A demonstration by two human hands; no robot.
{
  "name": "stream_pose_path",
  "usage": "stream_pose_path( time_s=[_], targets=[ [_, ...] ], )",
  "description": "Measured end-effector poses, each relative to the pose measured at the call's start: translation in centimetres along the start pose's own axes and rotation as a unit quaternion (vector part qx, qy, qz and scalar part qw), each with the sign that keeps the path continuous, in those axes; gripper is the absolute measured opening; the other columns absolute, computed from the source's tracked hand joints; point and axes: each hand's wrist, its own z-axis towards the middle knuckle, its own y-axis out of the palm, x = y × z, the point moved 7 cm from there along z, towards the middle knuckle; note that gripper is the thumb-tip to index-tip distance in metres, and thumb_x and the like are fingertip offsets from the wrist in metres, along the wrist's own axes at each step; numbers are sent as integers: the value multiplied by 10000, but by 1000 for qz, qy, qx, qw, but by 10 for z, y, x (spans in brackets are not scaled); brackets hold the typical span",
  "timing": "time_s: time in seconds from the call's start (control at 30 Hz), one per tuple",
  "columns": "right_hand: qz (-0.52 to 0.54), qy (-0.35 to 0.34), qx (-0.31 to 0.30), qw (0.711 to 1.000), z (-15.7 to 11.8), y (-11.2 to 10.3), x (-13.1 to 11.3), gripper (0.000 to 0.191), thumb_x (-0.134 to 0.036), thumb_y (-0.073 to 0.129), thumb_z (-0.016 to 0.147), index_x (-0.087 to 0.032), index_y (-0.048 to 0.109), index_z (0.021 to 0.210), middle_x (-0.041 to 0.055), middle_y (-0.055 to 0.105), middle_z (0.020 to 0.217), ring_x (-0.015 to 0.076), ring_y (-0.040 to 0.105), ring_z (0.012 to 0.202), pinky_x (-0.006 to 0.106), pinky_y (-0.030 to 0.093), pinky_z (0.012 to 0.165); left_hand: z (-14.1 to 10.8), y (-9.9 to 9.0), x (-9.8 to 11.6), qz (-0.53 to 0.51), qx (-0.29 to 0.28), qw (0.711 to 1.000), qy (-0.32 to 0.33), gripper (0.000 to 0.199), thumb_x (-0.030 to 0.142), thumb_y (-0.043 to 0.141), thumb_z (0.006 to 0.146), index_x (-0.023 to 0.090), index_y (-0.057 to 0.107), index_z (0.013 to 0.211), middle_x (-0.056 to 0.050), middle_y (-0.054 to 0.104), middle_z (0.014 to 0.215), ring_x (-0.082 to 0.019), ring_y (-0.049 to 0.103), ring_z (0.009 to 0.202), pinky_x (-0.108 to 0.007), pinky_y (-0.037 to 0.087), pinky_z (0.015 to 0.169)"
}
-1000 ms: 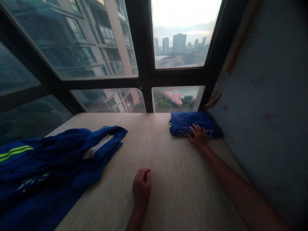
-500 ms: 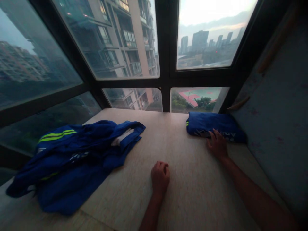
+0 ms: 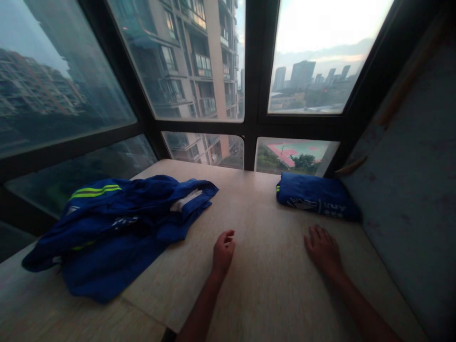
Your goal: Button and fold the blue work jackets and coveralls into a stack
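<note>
A rumpled blue jacket (image 3: 142, 228) with yellow-green stripes and white lettering lies spread on the left of the pale surface. At the far right rests a folded blue garment (image 3: 313, 192), a neat bundle with white lettering along its front. My left hand (image 3: 223, 251) is between the two, nearer the jacket and apart from it. Its fingers are loosely curled with gaps between them, and nothing is in it. My right hand (image 3: 324, 251) is open, palm down, just in front of the folded garment without touching it.
The pale ledge (image 3: 256, 285) runs back to dark-framed windows (image 3: 249, 126), with buildings outside. A patterned wall (image 3: 409, 213) bounds the right side. A small dark object (image 3: 168, 335) shows at the bottom edge, its kind unclear.
My right hand has come off the folded garment and drawn back toward me. My left hand has shifted left toward the jacket, its fingers loosening. The camera view has moved slightly.
</note>
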Motion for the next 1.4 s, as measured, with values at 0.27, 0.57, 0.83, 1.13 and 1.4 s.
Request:
stream_pose_path(
  time_s=[0.27, 0.57, 0.83, 1.13, 1.4],
  targets=[
    [2, -1, 10, 1000, 1, -1, -1, 520, -395, 365, 924, -95, 571, 1296, 198, 518, 1402, 338, 418, 1311, 477, 296, 1073, 105, -147, -13, 357, 131, 925, 26, 670, 378, 591, 868, 137, 390, 1460, -216, 323, 1538, -397, 223, 1442, -598, 221, 1136],
    [1, 12, 6, 1000, 2, -9, -7, 495, -380, 378, 928, -107, 569, 1295, 184, 525, 1397, 325, 415, 1311, 462, 304, 1066, 134, -139, -43, 436, 9, 898, -56, 508, 299, 444, 939, 153, 449, 1426, -184, 589, 1208, -312, 651, 1002, -416, 518, 835],
    [-2, 20, -4, 1000, 2, -10, -7, 509, -389, 357, 940, -111, 560, 1315, 169, 504, 1427, 320, 407, 1322, 457, 269, 1092, 55, -59, 39, 215, 15, 968, 128, 535, 146, 535, 839, 218, 507, 1369, -84, 587, 1151, -226, 628, 1005, -327, 527, 864],
    [3, 18, -15, 1000, 4, -11, -4, 468, -367, 375, 963, -129, 570, 1315, 157, 511, 1431, 295, 419, 1323, 421, 292, 1086, -104, 61, 98, 56, -269, 946, 171, 750, 47, 587, 677, 283, 483, 1382, -82, 543, 1222, -220, 611, 1038, -330, 538, 904],
    [24, 11, -1, 1000, 3, -13, -2, 471, -383, 354, 976, -132, 590, 1297, 147, 532, 1413, 301, 441, 1310, 422, 321, 1071, -95, 13, 95, 34, -273, 952, 137, 553, 191, 547, 848, 306, 472, 1383, -86, 523, 1378, -196, 643, 1016, -342, 539, 926]
  ],
)
